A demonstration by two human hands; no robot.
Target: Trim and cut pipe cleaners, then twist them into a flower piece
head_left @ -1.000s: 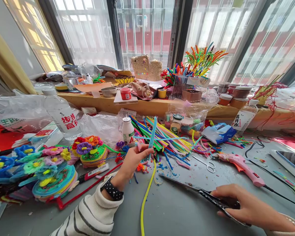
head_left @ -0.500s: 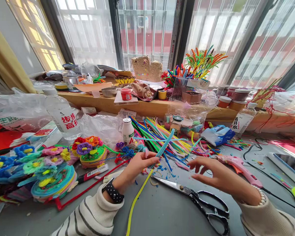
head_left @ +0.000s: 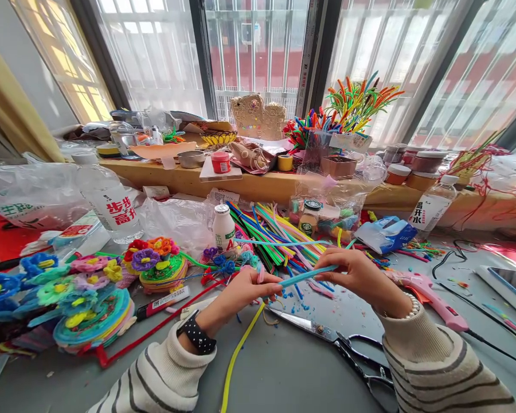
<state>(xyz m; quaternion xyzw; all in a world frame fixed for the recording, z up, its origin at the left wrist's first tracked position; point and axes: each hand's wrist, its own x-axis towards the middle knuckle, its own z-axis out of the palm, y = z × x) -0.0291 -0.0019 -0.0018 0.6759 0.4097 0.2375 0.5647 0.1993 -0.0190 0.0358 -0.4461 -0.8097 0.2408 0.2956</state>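
Between my two hands stretches a light-blue pipe cleaner piece [head_left: 303, 277], thick as if several strands lie together. My left hand [head_left: 251, 288] pinches its left end between thumb and fingers; a small pink bit [head_left: 260, 273] shows at the same fingertips. My right hand [head_left: 350, 272] is closed on the other end, thumb below. Beneath the hands, a pair of large scissors [head_left: 322, 331] with black handles lies on the table, partly behind my right sleeve. A yellow pipe cleaner [head_left: 236, 353] runs toward me below my left hand.
Pipe cleaners [head_left: 270, 232] lie heaped behind the hands, beside a white bottle [head_left: 223, 228] and a glass jar [head_left: 309, 218]. Pipe-cleaner flowers [head_left: 75, 289] crowd the left. At right are a pink glue gun [head_left: 438, 304], its cord and a tablet-like device [head_left: 507, 287].
My right hand has moved left and closed on the light-blue piece's free end. That piece has swung from slanting upward to nearly level. My left hand keeps its hold.
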